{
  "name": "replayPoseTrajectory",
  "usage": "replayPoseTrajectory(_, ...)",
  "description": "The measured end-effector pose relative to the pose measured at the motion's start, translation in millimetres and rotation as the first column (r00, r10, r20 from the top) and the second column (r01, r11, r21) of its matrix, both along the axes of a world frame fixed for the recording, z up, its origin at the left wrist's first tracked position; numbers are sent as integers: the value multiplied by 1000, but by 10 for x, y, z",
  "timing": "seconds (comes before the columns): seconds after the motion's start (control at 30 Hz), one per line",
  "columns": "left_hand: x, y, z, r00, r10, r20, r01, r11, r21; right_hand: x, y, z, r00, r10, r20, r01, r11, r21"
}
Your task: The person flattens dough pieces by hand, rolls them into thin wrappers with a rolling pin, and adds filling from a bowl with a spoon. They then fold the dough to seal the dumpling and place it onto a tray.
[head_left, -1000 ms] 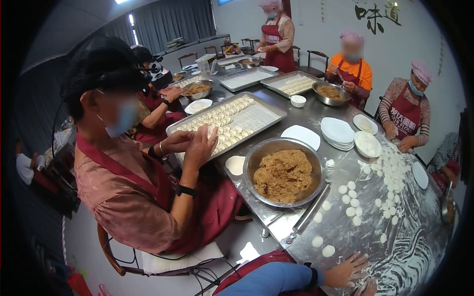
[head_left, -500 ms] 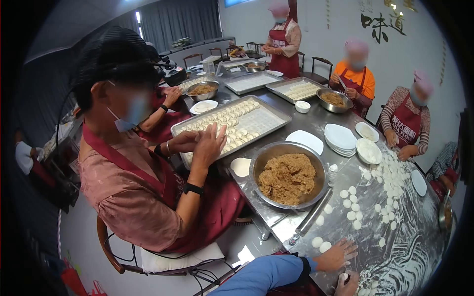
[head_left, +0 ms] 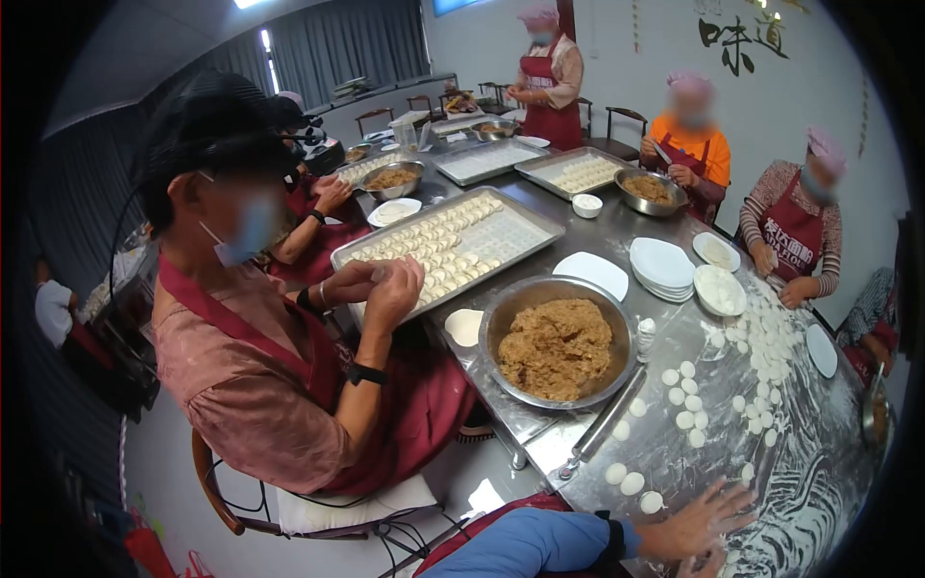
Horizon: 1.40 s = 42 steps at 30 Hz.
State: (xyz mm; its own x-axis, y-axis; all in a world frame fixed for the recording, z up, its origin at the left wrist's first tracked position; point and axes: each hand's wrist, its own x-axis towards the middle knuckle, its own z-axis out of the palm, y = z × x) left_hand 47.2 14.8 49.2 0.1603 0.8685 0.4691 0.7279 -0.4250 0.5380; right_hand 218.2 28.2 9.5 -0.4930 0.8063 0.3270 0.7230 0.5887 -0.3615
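My left hand (head_left: 706,521), on a blue-sleeved arm with a dark wristband, lies with fingers spread on the floured steel table (head_left: 809,501). It holds nothing. Three small round dough pieces (head_left: 632,483) lie just to its left. Only a sliver of my right hand (head_left: 715,562) shows at the bottom edge, below the left hand, and its fingers are hidden. More dough rounds (head_left: 686,397) are scattered farther along the table.
A steel bowl of minced filling (head_left: 557,343) stands ahead, with a long metal tool (head_left: 599,427) beside it. Behind are a tray of dumplings (head_left: 540,223), stacked white plates (head_left: 661,263) and more bowls. A seated person in a red apron (head_left: 289,366) is close on the left; other people sit opposite.
My left hand has slid right and toward me across the flour. A third dough round now lies beside the two near it. The person on the left has closed their hands together.
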Motion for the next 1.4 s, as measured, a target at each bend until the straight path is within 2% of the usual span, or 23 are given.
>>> replayPoseTrajectory(0.03, 3, -46, 116, 984, -164, 69, 172, 977, -127, 121, 31, 41, 1000, -16, 13, 13, 987, 159)
replayPoseTrajectory(0.07, 82, -8, -133, 984, -166, 71, 174, 977, -127, 204, 29, 95, 1000, -17, 16, 15, 987, 159)
replayPoseTrajectory(0.13, 326, 115, -820, 978, 6, -209, 37, 978, 203, 323, 42, 208, 978, -57, 202, 54, 998, 22)
replayPoseTrajectory(0.17, 313, 141, -828, 978, -3, -210, 47, 978, 205, 346, 43, 147, 977, -67, 201, 63, 998, 24)
replayPoseTrajectory(0.23, 336, 112, -816, 963, -19, -269, 39, 997, 68, 457, 73, 14, 994, 1, 113, -17, 991, 135)
replayPoseTrajectory(0.27, 258, 69, -714, 964, -15, -265, 34, 997, 68, 469, 97, 1, 993, 6, 116, -21, 991, 134)
replayPoseTrajectory(0.33, 35, -41, -426, 965, -257, -56, 224, 914, -337, 482, 113, -29, 990, -61, 129, 52, 996, 71)
replayPoseTrajectory(0.37, -16, -43, -455, 965, -257, -56, 223, 913, -342, 420, 87, 22, 990, -59, 128, 51, 997, 66)
replayPoseTrajectory(0.43, -168, -41, -601, 991, -88, -100, 54, 953, -298, 242, 28, 182, 959, -196, 203, 190, 981, 49)
replayPoseTrajectory(0.53, -380, -50, -666, 992, 16, -122, -44, 973, -229, 218, 101, 5, 950, -72, 302, 79, 997, -10)
replayPoseTrajectory(0.57, -419, -48, -648, 992, 20, -123, -49, 972, -232, 224, 109, -24, 951, -67, 302, 74, 997, -14)
replayPoseTrajectory(0.63, -481, -105, -529, 994, -2, -110, -35, 944, -328, 225, 96, -83, 991, -1, 133, -15, 993, 116)
replayPoseTrajectory(0.7, -476, -109, -524, 995, 8, -98, -40, 944, -329, 297, 81, -19, 989, 24, 147, -36, 996, 78)
replayPoseTrajectory(0.77, -467, -100, -542, 996, 17, -85, -44, 943, -330, 314, 42, 65, 999, 33, -41, -29, 995, 94)
replayPoseTrajectory(0.83, -452, -90, -564, 996, 33, -80, -55, 954, -295, 353, 41, 92, 1000, 9, 19, -10, 999, 32)
replayPoseTrajectory(0.9, -443, -70, -572, 997, 30, -69, -49, 951, -306, 419, 65, 28, 964, -161, 212, 156, 987, 43)
replayPoseTrajectory(1.03, -445, -58, -606, 998, 40, -48, -52, 959, -279, 158, 41, 243, 967, -235, 98, 235, 972, 3)
replayPoseTrajectory(1.1, -433, -42, -638, 998, 46, -33, -54, 961, -272, -10, -2, 386, 961, -277, 13, 274, 939, -207)
replayPoseTrajectory(1.13, -430, -39, -647, 998, 53, -17, -55, 966, -251, 36, 71, 200, 985, -169, -22, 164, 975, -153)
replayPoseTrajectory(1.17, -431, -41, -643, 998, 58, -15, -60, 963, -263, 1, 93, 151, 986, -164, -18, 159, 974, -164)
replayPoseTrajectory(1.23, -442, -40, -619, 999, 48, 22, -40, 958, -286, -120, 132, 120, 991, 110, 78, -102, 990, -101)
replayPoseTrajectory(1.27, -443, -39, -620, 998, 53, 25, -43, 955, -294, -23, 174, -163, 992, 115, 58, -110, 990, -83)
replayPoseTrajectory(1.4, -432, -30, -646, 996, 67, 59, -49, 964, -260, -191, 84, -81, 978, 205, 27, -199, 968, -154)
